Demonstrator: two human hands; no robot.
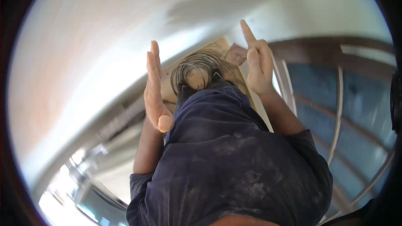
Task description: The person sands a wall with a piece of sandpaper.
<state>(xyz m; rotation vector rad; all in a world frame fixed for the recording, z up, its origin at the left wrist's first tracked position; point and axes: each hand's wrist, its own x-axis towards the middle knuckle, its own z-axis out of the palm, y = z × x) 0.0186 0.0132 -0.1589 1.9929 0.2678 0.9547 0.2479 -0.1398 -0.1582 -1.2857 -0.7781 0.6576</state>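
Note:
My left hand [155,94] is raised at the left, edge-on, with its fingers stretched out straight and nothing in it. Higher on the right, my right hand [258,67] points its index finger up; the other fingers are partly bent and overlap, and no object shows in them. Both hands are apart from each other and seem to hang in the air. Between them, lower down by my feet, lies a coil of dark wire or cable [178,73]. Beside the right hand a flat reddish-brown piece [235,54] rests near the corner.
A pale wall [96,46] bends across the left and top. To the right stands a dark-framed window or grille with light bars [337,113] over bluish panes. My dark shirt [234,163] carries pale dusty smudges. Bright, blurred things fill the lower left.

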